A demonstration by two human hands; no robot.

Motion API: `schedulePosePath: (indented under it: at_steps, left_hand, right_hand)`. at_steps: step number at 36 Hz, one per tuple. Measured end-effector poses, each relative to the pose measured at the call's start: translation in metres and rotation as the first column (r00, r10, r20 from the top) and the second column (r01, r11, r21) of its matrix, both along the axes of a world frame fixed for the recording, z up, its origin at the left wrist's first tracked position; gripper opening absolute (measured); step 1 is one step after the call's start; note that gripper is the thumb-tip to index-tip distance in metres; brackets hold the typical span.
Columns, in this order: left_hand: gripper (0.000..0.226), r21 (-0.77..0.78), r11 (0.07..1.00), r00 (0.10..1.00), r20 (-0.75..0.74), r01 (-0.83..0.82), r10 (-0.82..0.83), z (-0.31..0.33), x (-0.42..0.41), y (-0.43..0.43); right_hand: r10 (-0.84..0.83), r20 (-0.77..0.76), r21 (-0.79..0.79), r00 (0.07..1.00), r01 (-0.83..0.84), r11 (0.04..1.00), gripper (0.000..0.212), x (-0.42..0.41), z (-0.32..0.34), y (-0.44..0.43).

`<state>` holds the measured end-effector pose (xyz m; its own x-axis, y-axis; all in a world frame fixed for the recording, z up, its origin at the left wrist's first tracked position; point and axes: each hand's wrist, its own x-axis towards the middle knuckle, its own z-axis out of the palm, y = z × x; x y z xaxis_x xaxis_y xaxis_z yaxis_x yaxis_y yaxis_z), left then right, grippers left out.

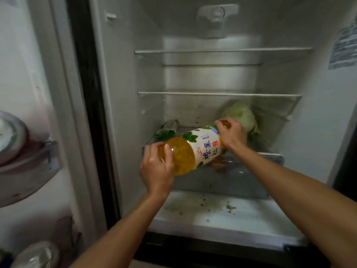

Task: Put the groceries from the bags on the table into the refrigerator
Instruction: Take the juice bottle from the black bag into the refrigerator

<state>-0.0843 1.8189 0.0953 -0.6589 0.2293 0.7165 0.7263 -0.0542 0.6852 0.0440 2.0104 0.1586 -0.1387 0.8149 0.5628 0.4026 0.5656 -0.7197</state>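
The person stood at the open fridge (123, 89) with a big bottle (204, 147) of orange drink held on its side in both hands. The left hand (156, 169) cupped the base, its fingers curled round the bottom edge. The right hand (232, 134) was clamped round the neck end, fingers wrapped over it so that I couldn't see the cap. The bottle lay slanted, neck pointing in toward the back right, at the front of the lowest shelf (270, 154) and above the drawer (241, 182). Whether it touched the shelf yet I couldn't tell.

A cabbage (241, 115) sat at the back right of that shelf, just behind the right hand, and some greens (164, 133) lay at the back left.

It looked to me as if the bottle was meant for the gap between them. The sound way seemed to be to keep both grips firm, since a full bottle that size would be heavy, and to steer the neck left of the cabbage. I'd have lowered the base last, let the bottle settle flat before loosening either hand, and checked that it couldn't roll forward off the edge.
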Motion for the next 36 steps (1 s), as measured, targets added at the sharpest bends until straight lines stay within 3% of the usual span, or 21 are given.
schedulePosePath:
  at_steps: [5,8,13,18,20,22,26,31,36]
  left_hand:
    - [0.057,-0.058,0.998,0.998,-0.044,-0.035,0.033,0.001,-0.013,0.019]
    - [0.057,-0.100,0.995,0.988,-0.151,-0.011,-0.004,0.002,-0.018,0.028]
    - [0.057,-0.186,0.980,0.940,-0.319,0.064,-0.122,0.011,-0.017,0.046]
    - [0.057,-0.232,0.973,0.924,-0.371,0.002,-0.090,0.015,-0.011,0.074]
    - [0.060,-0.243,0.969,0.930,-0.343,0.047,-0.132,0.015,-0.013,0.090]
    - [0.066,-0.264,0.945,0.944,-0.215,0.191,-0.251,0.014,-0.014,0.107]
    - [0.069,-0.248,0.892,0.920,-0.005,0.379,-0.392,0.014,-0.020,0.138]
    - [0.062,-0.332,0.876,0.928,0.000,0.351,-0.372,0.015,-0.028,0.165]
    - [0.056,-0.470,0.838,0.947,-0.018,0.276,-0.322,0.022,-0.036,0.186]
  right_hand:
    - [0.072,-0.016,-0.065,0.997,-0.073,0.995,0.031,-0.037,0.003,0.038]
    - [0.106,-0.010,-0.118,0.994,-0.106,0.987,0.032,-0.055,0.003,0.058]
    - [0.086,0.088,-0.111,0.992,-0.076,0.991,0.035,-0.072,0.011,0.081]
    - [0.171,0.129,-0.150,0.977,-0.151,0.977,0.033,-0.079,0.012,0.097]
    - [0.241,0.068,-0.179,0.968,-0.226,0.958,0.029,-0.081,0.009,0.096]
    - [0.292,0.034,-0.176,0.956,-0.282,0.943,0.026,-0.079,0.005,0.093]
    - [0.339,0.131,-0.104,0.932,-0.328,0.939,0.034,-0.067,-0.003,0.081]
    - [0.320,0.214,-0.001,0.923,-0.327,0.945,0.044,-0.064,-0.017,0.091]
    - [0.312,0.274,-0.033,0.909,-0.316,0.948,0.048,-0.071,-0.015,0.115]
